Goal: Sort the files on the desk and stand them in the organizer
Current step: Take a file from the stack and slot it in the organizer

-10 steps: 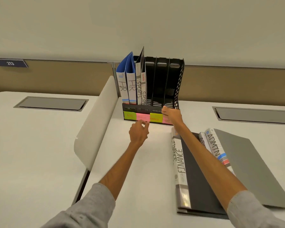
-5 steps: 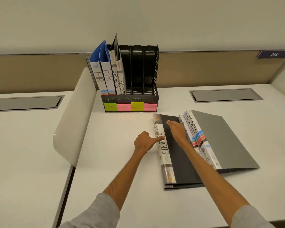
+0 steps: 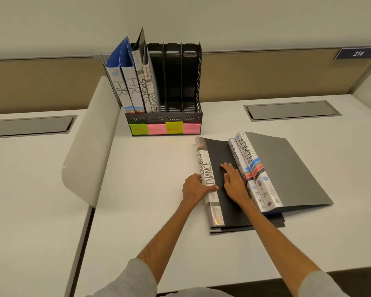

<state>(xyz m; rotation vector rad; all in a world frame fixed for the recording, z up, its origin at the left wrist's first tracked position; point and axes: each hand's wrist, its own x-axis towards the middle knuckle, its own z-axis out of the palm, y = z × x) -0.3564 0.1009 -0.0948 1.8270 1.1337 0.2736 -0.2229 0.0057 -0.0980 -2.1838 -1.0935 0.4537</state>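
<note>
A black organizer (image 3: pixel 193 118) stands at the back of the desk, with coloured notes along its front. Two HR files (image 3: pixel 124 82) and two SPORTS files (image 3: pixel 147 86) stand in its left slots; the right slots hold nothing. A dark FINANCE file (image 3: pixel 217 155) lies flat on the desk, on top of another FINANCE file. My left hand (image 3: pixel 194 189) grips its spine, thumb across the label. My right hand (image 3: pixel 234 181) rests flat on its cover with straight fingers. Two grey ADMIN files (image 3: pixel 287 168) lie overlapped to the right.
A white curved divider (image 3: pixel 88 146) stands to the left of the organizer. Grey cable hatches (image 3: pixel 291 110) are set into the desk at the back right and back left. A tan partition runs behind, with a plate marked 214 (image 3: pixel 358 53).
Both hands have left the organizer's front and come back to the FINANCE file. The left hand has taken hold of its spine and the right hand has laid flat on its cover.
</note>
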